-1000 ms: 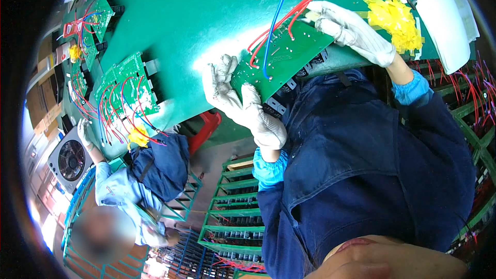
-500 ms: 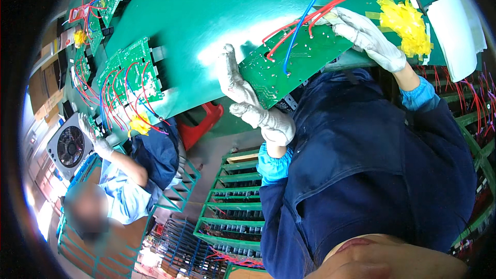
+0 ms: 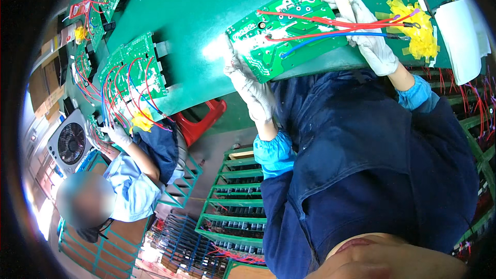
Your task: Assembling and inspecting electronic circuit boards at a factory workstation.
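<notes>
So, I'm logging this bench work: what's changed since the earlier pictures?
The board has tilted to face the camera more; its red wires and blue wire swung rightward toward the yellow tape. The left hand and right hand still hold the board.

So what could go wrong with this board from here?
The board might slip: the left hand and right hand hold it only by its edges. The wires cross the right hand, so they could snag as it moves. Their tips appear in front of the yellow tape and might catch on it.
</notes>
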Demonstrator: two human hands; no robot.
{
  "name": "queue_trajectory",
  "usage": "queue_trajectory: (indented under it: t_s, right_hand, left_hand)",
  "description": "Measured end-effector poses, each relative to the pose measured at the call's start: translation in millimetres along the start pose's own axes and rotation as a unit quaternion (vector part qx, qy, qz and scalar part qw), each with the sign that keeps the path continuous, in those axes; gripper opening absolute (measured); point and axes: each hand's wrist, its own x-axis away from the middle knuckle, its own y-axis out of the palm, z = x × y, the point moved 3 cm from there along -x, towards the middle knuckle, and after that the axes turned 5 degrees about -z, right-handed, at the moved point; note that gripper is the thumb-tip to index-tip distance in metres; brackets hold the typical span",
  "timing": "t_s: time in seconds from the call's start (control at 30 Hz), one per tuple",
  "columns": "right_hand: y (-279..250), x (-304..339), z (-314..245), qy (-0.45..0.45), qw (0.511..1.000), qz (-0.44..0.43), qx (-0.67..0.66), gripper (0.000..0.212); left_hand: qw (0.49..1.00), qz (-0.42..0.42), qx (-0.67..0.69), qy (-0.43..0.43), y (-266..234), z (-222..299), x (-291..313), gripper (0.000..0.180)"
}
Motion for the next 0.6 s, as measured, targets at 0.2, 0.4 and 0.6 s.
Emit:
queue_trajectory:
  t_s: [0.2,0.4,0.6]
  right_hand:
    - [8,2,-1,0.06,0.998,0.001,-0.014,0.045]
    - [9,8,3,0.117,0.993,0.007,-0.025,0.045]
    - [9,13,7,0.167,0.985,0.015,-0.037,0.046]
  left_hand:
    - [0.996,-0.025,-0.081,0.027,0,-2,0,0.073]
    - [0.985,-0.002,-0.11,0.131,-4,-9,0,0.075]
    - [0.983,0.007,-0.077,0.164,-27,-20,5,0.066]
